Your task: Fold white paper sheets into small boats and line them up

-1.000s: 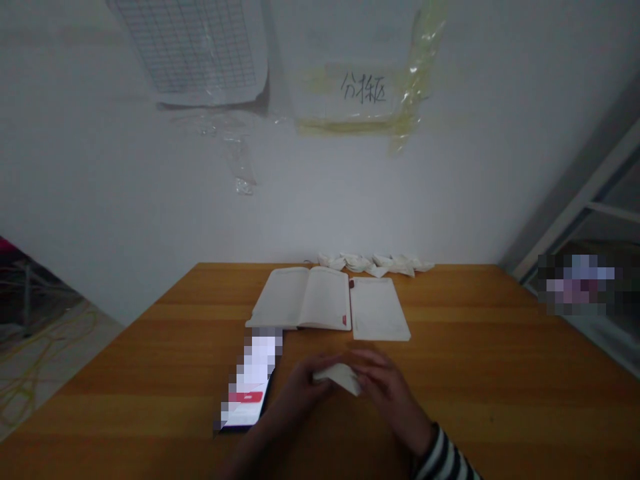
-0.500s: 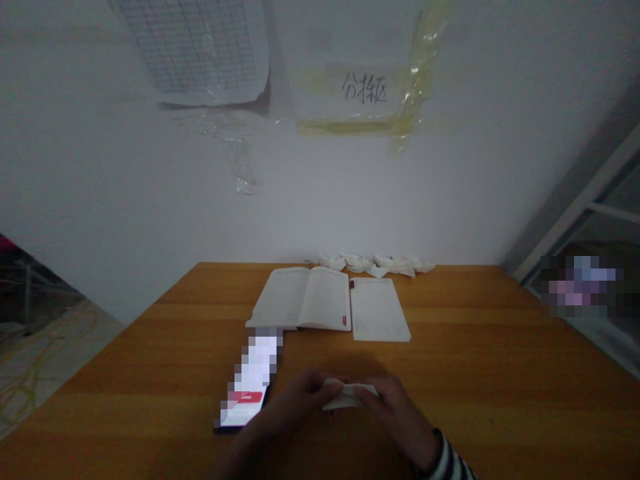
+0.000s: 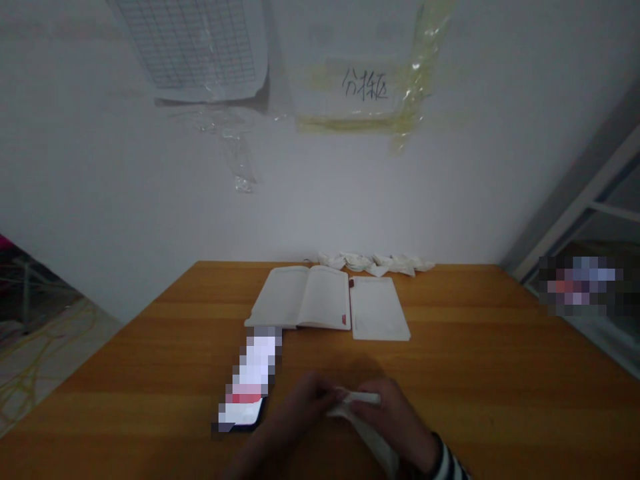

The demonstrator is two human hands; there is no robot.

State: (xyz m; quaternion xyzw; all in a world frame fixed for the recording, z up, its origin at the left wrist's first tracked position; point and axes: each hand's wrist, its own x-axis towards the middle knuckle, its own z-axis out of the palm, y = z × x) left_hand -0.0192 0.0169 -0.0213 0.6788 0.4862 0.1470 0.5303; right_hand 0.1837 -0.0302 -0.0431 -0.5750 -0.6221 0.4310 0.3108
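White paper sheet (image 3: 361,418) is between both hands, low on the counter (image 3: 475,347), near the front edge and right of centre. Can't tell if it touches the wood. Could be tissue; too dim to tell.

Left hand (image 3: 311,402) and right hand (image 3: 393,418) are close together, and a striped sleeve (image 3: 447,463) shows at the right wrist. Fingers (image 3: 334,395) on both hands are curled and pinching the sheet along its folded top edge; neither hand looks released.

Handling, by judgement: very light, limp, little stiffness. Likely creases easily and could tear if pulled hard. The doubled top fold is the best place to hold; the loose tail sagging toward the front edge won't hold its shape. Surface looks matte, so probably not slippery.

Smartphone (image 3: 245,380) lies flat just left of the left hand, screen lit and pixelated. Behind it, an open notebook (image 3: 300,298) with cream pages sits beside a pale rectangular pad (image 3: 379,309). Small folded white paper pieces (image 3: 375,263) form a row along the back edge, against the wall. A handwritten notice (image 3: 365,83) is taped above.
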